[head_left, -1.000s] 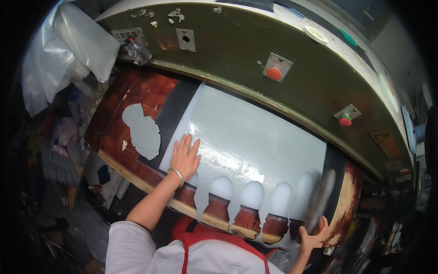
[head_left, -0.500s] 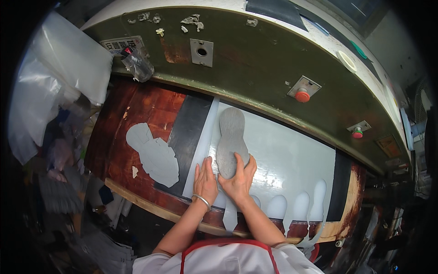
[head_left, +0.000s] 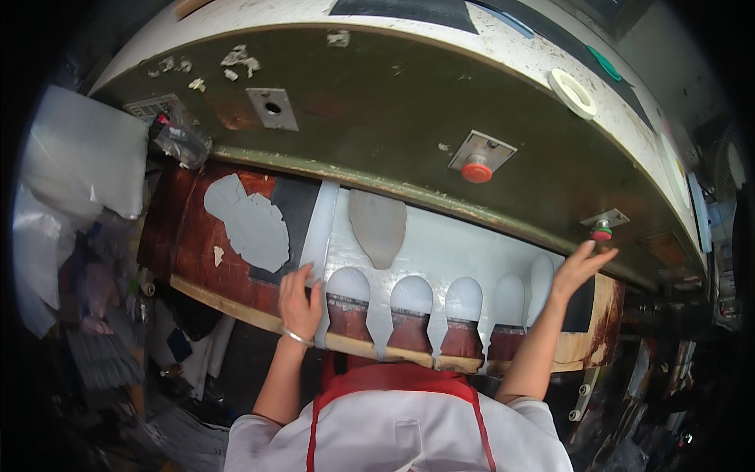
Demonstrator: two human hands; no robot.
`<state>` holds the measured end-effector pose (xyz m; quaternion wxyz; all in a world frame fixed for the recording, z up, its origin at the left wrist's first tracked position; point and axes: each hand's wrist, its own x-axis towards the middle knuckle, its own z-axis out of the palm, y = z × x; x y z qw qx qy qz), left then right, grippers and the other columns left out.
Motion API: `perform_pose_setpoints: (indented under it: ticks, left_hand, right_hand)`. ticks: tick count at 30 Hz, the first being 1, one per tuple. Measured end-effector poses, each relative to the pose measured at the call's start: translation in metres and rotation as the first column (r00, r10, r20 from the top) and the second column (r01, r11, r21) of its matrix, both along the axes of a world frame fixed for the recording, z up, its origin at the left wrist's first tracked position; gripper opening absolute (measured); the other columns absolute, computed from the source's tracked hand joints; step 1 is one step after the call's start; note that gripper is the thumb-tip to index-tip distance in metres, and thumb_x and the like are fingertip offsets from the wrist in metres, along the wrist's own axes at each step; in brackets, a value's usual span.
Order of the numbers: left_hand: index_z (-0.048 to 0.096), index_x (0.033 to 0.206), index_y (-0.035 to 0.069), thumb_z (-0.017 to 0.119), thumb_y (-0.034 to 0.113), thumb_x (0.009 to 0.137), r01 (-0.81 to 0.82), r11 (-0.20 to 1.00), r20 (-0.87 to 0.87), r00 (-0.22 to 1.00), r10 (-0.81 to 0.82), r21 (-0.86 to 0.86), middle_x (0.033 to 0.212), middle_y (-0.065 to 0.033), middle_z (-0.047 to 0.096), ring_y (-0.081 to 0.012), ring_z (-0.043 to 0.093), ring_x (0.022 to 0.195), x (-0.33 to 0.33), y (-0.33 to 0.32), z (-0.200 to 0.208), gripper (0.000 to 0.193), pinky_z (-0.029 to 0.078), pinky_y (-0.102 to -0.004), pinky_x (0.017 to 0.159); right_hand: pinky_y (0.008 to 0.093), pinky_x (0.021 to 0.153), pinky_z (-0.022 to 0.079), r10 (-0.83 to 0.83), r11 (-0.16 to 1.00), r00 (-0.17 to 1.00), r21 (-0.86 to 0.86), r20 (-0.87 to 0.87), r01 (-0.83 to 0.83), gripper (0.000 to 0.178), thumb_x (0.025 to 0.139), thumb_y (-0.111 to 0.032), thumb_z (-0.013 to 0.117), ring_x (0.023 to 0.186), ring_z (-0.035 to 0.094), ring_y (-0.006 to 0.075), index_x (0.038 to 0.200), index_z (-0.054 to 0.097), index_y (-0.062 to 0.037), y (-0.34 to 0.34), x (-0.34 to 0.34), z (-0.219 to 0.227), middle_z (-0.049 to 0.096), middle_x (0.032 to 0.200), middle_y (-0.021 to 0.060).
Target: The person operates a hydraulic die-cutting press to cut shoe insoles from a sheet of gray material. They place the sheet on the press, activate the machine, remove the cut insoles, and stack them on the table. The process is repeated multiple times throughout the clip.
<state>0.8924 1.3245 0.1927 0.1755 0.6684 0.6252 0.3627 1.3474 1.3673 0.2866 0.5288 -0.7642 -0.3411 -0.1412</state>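
Observation:
My left hand (head_left: 300,303), a bangle on its wrist, is at the left edge of the pale sheet (head_left: 464,256) with its fingers stretched out and nothing in them. On the far right, my right hand (head_left: 580,271) is raised with fingers apart at a red and green push button (head_left: 602,233); whether a fingertip presses it I cannot tell. A grey sole-shaped piece (head_left: 379,228) lies on the sheet, its far part hidden under the green machine beam (head_left: 362,102). Several rounded sole-shaped cut-outs line the sheet's near edge, with narrow strips hanging between them.
Left of the sheet, a broken grey sole-shaped scrap (head_left: 250,224) lies on the reddish board (head_left: 185,256). A larger red button (head_left: 476,169) and a clear cup (head_left: 182,143) are on the beam's front. A tape roll (head_left: 572,93) rests on top. Plastic bags (head_left: 86,149) hang at left.
Both hands have let go of the grey sole-shaped piece. My right hand has moved far right to the push button, my left slightly left. The beam now covers the piece's far part.

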Motion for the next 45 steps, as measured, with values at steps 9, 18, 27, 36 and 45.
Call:
perform_pose_setpoints:
  ticks: [9, 18, 27, 36, 45]
  left_hand:
    - [0.054, 0.066, 0.004, 0.063, 0.026, 0.088, -0.05, 0.998, -0.289, 0.956, 0.055, 0.026, 0.067, -0.0157, 0.058, -0.0359, 0.056, 0.065, 0.038, 0.08, -0.01, 0.032, 0.04, -0.0456, 0.061]
    - [0.071, 0.087, 0.017, 0.064, 0.033, 0.086, -0.063, 0.998, -0.201, 0.978, 0.059, -0.013, 0.065, -0.0108, 0.063, -0.0342, 0.06, 0.059, 0.036, 0.072, -0.029, 0.017, 0.048, -0.0453, 0.056]
    - [0.057, 0.078, 0.008, 0.055, 0.03, 0.093, -0.006, 0.995, -0.009, 1.0, 0.007, 0.096, 0.066, -0.0139, 0.059, -0.0358, 0.059, 0.069, -0.004, 0.06, -0.069, 0.027, 0.045, -0.0443, 0.079]
    - [0.059, 0.098, 0.013, 0.046, 0.05, 0.093, -0.051, 0.969, -0.205, 0.979, 0.001, -0.241, 0.062, -0.0158, 0.062, -0.0371, 0.063, 0.059, -0.028, -0.02, -0.064, 0.039, 0.048, -0.0506, 0.054]
    - [0.052, 0.069, 0.007, 0.061, 0.024, 0.088, -0.053, 0.997, -0.341, 0.938, 0.07, 0.058, 0.059, -0.0139, 0.057, -0.0348, 0.056, 0.055, -0.034, -0.102, -0.081, 0.026, 0.043, -0.0434, 0.055]
  right_hand:
    - [0.0478, 0.116, 0.008, 0.012, 0.997, 0.991, 0.073, 0.131, -0.021, 0.085, 0.096, -0.039, 0.05, 0.143, 0.006, 0.0409, 0.147, 0.001, 0.0082, 0.042, 0.026, -0.008, 0.005, 0.152, 0.0312]
    - [0.04, 0.092, 0.048, -0.17, 0.881, 0.958, -0.472, -0.232, 0.042, 0.048, 0.09, -0.038, 0.063, 0.102, 0.062, 0.0293, 0.117, 0.063, 0.0022, -0.102, 0.122, -0.123, 0.066, 0.111, 0.0183]
    - [0.0349, 0.084, 0.051, 0.123, 0.967, 0.972, -0.246, 0.199, -0.072, 0.041, 0.092, -0.022, 0.061, 0.092, 0.061, 0.025, 0.125, 0.055, 0.0017, -0.075, 0.08, -0.15, 0.065, 0.107, 0.0129]
    - [0.0366, 0.091, 0.048, 0.58, 0.802, 0.791, -0.032, -0.196, -0.596, 0.046, 0.087, -0.012, 0.065, 0.1, 0.06, 0.0268, 0.129, 0.051, 0.0008, 0.001, -0.106, -0.12, 0.06, 0.119, 0.0141]
    - [0.0548, 0.109, 0.026, 0.818, 0.504, 0.556, -0.278, -0.15, -0.817, 0.101, 0.054, -0.016, 0.082, 0.134, 0.018, 0.0512, 0.142, 0.033, -0.0116, -0.041, -0.297, -0.14, 0.019, 0.142, 0.0322]
